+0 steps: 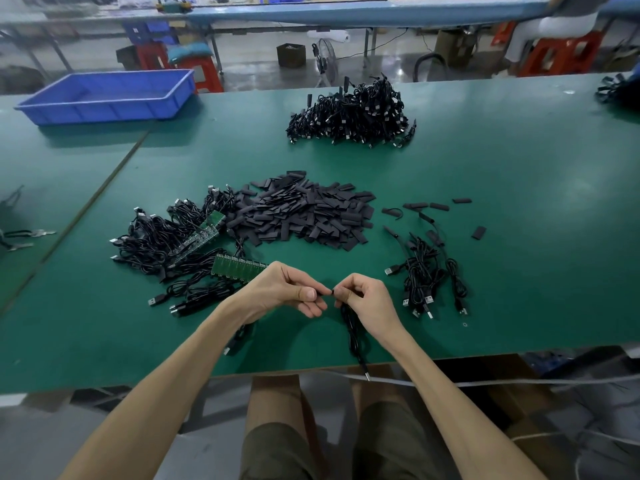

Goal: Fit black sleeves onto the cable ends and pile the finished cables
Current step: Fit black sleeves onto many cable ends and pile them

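Hands meet low over the near part of the flat green table top [519, 174]. The left hand [291, 292] pinches a short black sleeve [323, 292] between thumb and forefinger. The right hand [363, 299] pinches the end of a thin black cable [351, 336], which touches the sleeve. The cable hangs down and its plug passes the table edge. Behind the hands lies a heap of flat black sleeves [304, 213]. A small bundle of black cables [426, 271] lies right, a tangle of black cables with green circuit boards [166, 237] left.
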